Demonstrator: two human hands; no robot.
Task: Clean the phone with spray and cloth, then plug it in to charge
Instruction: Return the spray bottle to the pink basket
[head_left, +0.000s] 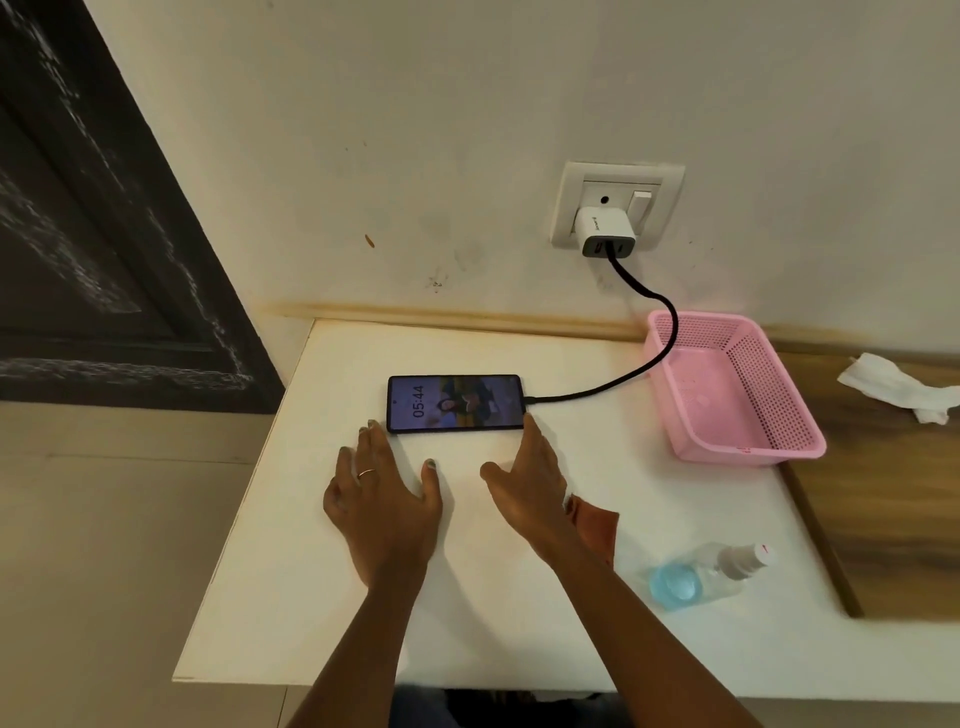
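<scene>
A phone (455, 403) was seen lying flat, screen up and lit, on a white table (363, 597), its long side parallel to the wall. A black cable (623, 382) was plugged into its right end and ran up over the corner of a pink basket (737, 389) to a white charger (605, 236) seated in a wall socket (566, 208). The phone appeared to have been laid near the wall so that the short cable could reach it without strain.

Both hands were held open, palms down, with nothing gripped. The left hand (384, 499) was spread on the table, its fingertips just beside the phone's near left corner. The right hand (532, 483) was placed with its fingertips at the near right corner, beside the plug. They were judged to be squaring the phone up or letting go of it.

A clear spray bottle (711, 574) holding a little blue liquid was lying on its side to the right, set out of the way. A brownish cloth (597, 525) was partly hidden behind the right forearm. A crumpled white tissue (898, 387) lay on the wooden surface (893, 519) well apart. With the lit phone connected, the task was judged essentially complete.
</scene>
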